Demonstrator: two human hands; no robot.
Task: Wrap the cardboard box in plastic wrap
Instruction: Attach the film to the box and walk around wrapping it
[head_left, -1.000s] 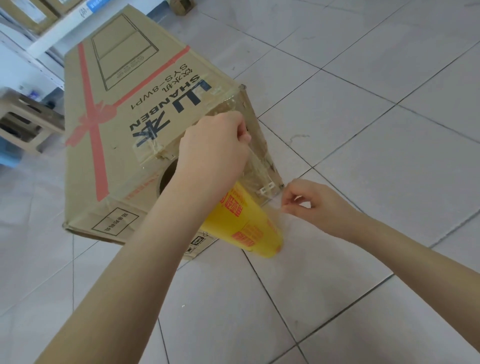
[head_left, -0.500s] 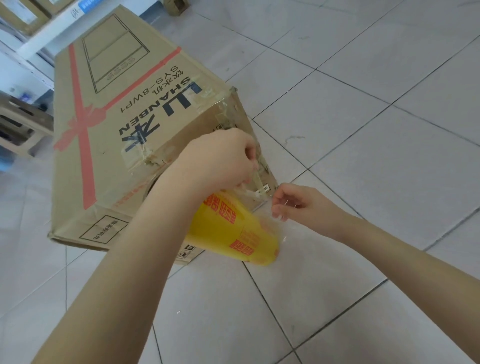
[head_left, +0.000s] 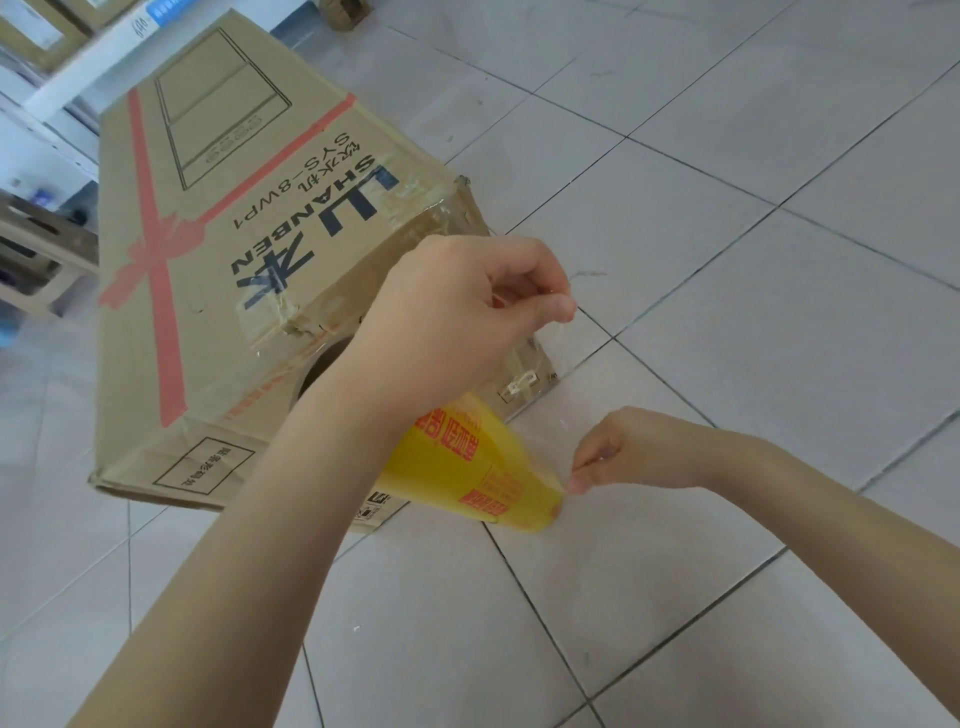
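Fingers of the left hand and the right hand pinch the film taut off the yellow roll, ready to lay onto the cardboard box.

The tiled floor lies bare from about twelve o'clock round through three to six, so a hand could pass freely there. The long cardboard box lies on the floor and blocks the span from nine to twelve o'clock, with shelving and a low stool crowding the strip beyond it at ten. In the centre the left hand, the yellow roll under it and the right hand at the roll's lower end sit close against the box's near end, leaving only a narrow gap between the hands.
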